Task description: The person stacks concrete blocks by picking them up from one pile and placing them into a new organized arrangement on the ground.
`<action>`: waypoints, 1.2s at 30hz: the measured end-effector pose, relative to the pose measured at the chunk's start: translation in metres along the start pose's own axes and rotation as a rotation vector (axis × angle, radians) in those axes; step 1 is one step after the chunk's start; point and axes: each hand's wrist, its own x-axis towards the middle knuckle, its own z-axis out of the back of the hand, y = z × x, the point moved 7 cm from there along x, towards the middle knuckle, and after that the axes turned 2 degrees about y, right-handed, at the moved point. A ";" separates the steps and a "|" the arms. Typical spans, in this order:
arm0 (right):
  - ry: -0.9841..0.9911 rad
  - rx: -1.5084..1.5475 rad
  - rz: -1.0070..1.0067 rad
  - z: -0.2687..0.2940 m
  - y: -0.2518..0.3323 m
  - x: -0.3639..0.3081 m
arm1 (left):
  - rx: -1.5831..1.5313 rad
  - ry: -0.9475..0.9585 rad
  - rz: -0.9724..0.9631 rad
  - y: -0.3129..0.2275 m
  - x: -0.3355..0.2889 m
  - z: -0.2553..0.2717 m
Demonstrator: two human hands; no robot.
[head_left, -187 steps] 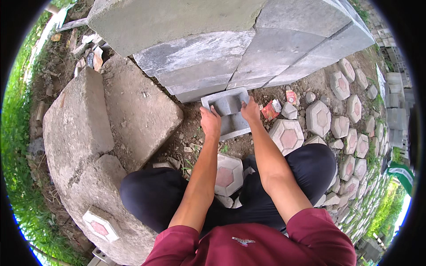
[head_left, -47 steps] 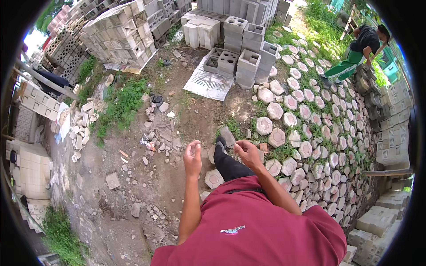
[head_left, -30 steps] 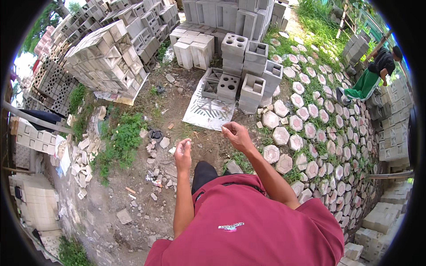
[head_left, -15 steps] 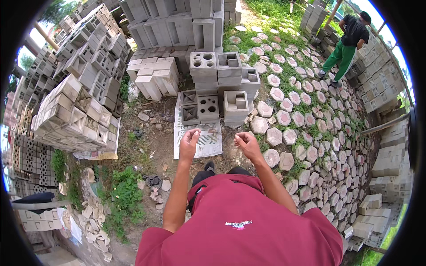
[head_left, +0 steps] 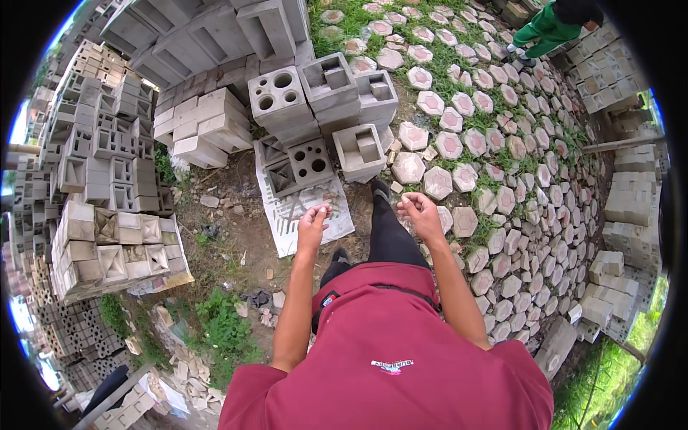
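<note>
My left hand (head_left: pixel 312 225) hovers over a white printed sack (head_left: pixel 290 229) on the ground, its fingers curled in and nothing visible in them. To its right, my right hand (head_left: pixel 421 215) is raised over my outstretched leg, its fingers likewise curled with nothing seen in them. Neither hand touches anything. Just beyond them stand concrete blocks: a four-holed block (head_left: pixel 311 166) at the sack's far end, a square block with a stepped hollow (head_left: pixel 360 150) beside it, and another holed block (head_left: pixel 276 97) atop a stack behind.
Stacked decorative blocks (head_left: pixel 115 251) stand at left, with taller block piles behind. Hexagonal pavers (head_left: pixel 449 143) cover the grassy ground at right. A person in green trousers (head_left: pixel 541 32) stands at the far right. Green weeds (head_left: pixel 218 322) and rubble lie at lower left.
My view has turned and moved nearer the blocks. My right leg now reaches forward, its foot beside the stepped-hollow block. Both hands stay raised and curled. The other person sits higher, partly cut off.
</note>
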 end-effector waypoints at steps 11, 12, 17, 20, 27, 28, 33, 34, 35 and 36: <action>0.173 -0.478 -0.114 0.035 -0.054 0.245 | 0.212 -0.330 -0.045 0.051 0.222 -0.040; 0.162 -0.580 -0.160 0.039 -0.067 0.272 | 0.252 -0.341 -0.059 0.063 0.245 -0.044; 0.059 -0.599 -0.129 0.054 -0.164 0.409 | -0.059 -0.450 0.206 0.198 0.368 -0.027; 0.085 -0.492 -0.270 0.048 -0.230 0.448 | -0.294 -0.404 0.371 0.263 0.424 -0.016; 0.039 0.029 -0.527 0.031 -0.295 0.488 | -0.695 -0.177 0.424 0.292 0.465 -0.035; 0.043 0.019 -0.534 0.031 -0.302 0.489 | -0.652 -0.177 0.426 0.296 0.466 -0.036; 0.115 0.323 -0.675 0.001 -0.307 0.475 | -0.502 -0.177 0.461 0.310 0.463 -0.024; 0.098 0.308 -0.662 0.009 -0.306 0.476 | -0.516 -0.169 0.473 0.298 0.464 -0.038; 0.105 0.293 -0.658 0.010 -0.298 0.473 | -0.526 -0.170 0.485 0.283 0.458 -0.047; 0.112 0.262 -0.671 0.005 -0.291 0.467 | -0.518 -0.165 0.449 0.277 0.452 -0.044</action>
